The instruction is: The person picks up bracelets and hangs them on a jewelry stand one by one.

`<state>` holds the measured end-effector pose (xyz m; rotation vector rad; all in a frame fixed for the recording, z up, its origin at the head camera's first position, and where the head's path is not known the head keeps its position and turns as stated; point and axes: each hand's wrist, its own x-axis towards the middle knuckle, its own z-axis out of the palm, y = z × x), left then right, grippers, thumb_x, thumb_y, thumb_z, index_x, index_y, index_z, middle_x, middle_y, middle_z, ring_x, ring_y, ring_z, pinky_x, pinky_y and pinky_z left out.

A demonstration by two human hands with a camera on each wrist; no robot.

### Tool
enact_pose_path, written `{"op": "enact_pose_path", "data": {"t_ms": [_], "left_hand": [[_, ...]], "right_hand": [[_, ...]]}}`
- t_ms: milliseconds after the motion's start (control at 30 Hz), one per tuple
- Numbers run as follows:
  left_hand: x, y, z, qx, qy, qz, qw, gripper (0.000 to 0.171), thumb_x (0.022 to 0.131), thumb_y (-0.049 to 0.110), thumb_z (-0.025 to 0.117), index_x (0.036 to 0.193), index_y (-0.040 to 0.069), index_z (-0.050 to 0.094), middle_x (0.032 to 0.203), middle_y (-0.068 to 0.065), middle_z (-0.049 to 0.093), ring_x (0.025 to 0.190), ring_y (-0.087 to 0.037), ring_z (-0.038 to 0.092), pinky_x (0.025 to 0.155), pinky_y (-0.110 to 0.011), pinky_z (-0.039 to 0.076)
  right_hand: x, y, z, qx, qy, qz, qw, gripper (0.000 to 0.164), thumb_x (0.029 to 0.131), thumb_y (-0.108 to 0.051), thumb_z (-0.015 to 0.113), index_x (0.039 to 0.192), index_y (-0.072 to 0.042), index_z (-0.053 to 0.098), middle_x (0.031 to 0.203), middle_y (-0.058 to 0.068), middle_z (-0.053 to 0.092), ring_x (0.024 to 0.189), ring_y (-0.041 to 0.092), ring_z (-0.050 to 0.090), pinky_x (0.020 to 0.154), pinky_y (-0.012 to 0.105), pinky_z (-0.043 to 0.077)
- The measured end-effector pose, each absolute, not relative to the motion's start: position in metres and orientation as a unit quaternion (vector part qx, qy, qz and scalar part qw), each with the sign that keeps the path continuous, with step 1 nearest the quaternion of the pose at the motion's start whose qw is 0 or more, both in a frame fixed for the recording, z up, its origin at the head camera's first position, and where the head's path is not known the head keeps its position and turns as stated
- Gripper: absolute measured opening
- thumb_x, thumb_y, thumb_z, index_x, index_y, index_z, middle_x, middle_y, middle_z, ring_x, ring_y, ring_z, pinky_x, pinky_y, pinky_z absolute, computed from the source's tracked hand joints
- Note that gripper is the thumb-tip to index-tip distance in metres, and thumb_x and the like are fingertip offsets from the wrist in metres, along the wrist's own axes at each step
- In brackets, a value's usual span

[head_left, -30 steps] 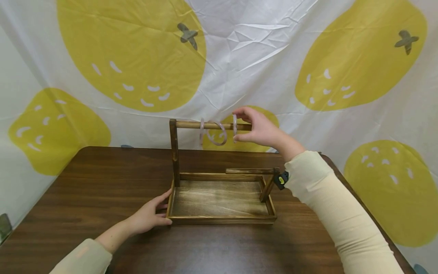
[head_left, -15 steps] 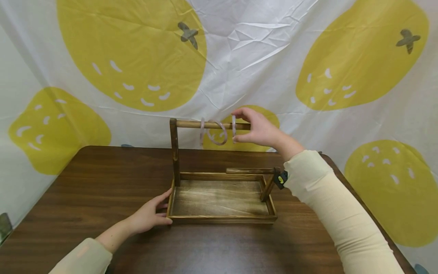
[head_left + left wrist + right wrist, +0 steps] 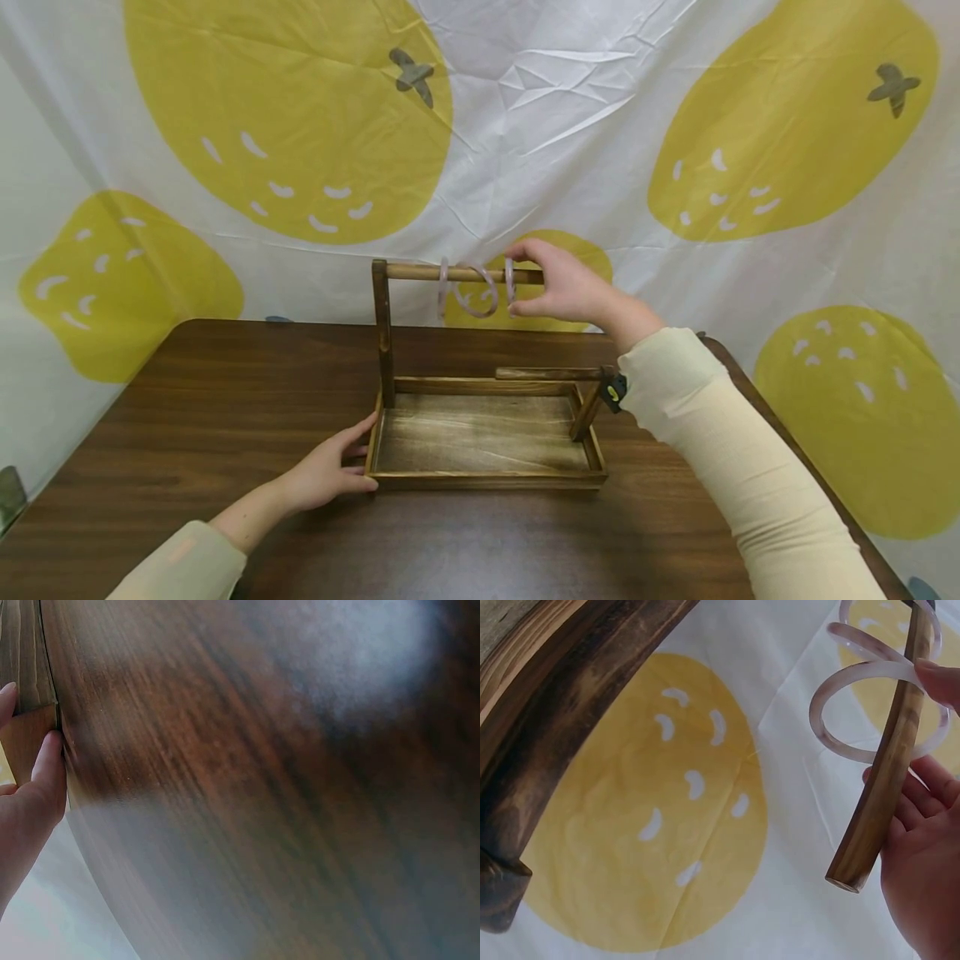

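Note:
A wooden jewelry stand (image 3: 487,481) has a tray base, a tall left post and a high horizontal bar (image 3: 411,272). Two pale, translucent bangles hang on this bar: one edge-on (image 3: 442,292), the other turned to show its ring (image 3: 491,302). My right hand (image 3: 573,282) pinches a third bangle (image 3: 510,283) between thumb and fingertips. In the right wrist view, that held bangle (image 3: 819,724) encircles the bar, whose free end (image 3: 847,881) sticks out past it. My left hand (image 3: 322,475) grips the tray's left end, thumb at the front corner; its other fingers are partly hidden.
A lower bar (image 3: 540,374) on a short post (image 3: 587,417) stands at the tray's right, close under my right sleeve. The brown table (image 3: 247,392) carries the stand. Behind it hangs a white cloth (image 3: 555,167) printed with yellow lemons.
My right hand has slid the pinched bangle slightly left along the high bar. My left hand, the stand and the other two bangles stay put.

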<state>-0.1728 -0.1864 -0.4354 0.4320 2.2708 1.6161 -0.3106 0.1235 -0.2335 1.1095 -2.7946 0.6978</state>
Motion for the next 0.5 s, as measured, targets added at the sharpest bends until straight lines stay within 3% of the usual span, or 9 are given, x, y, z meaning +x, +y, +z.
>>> {"op": "enact_pose_path", "data": {"t_ms": [500], "left_hand": [[-0.1738,-0.1867,-0.4370,0.146,0.793,0.568,0.162,0.095,0.080,0.006,0.072,0.149,-0.003,0.008,0.151,-0.033,0.003,0.128,-0.052,0.034,0.096,-0.038,0.052]], "right_hand": [[-0.3089,0.1204,-0.2335,0.351,-0.923,0.158,0.026,0.069,0.074,-0.025,0.077,0.130,-0.002,0.047,0.130,0.012,0.053,0.122,0.027,0.049,0.108,0.041,0.040]]}}
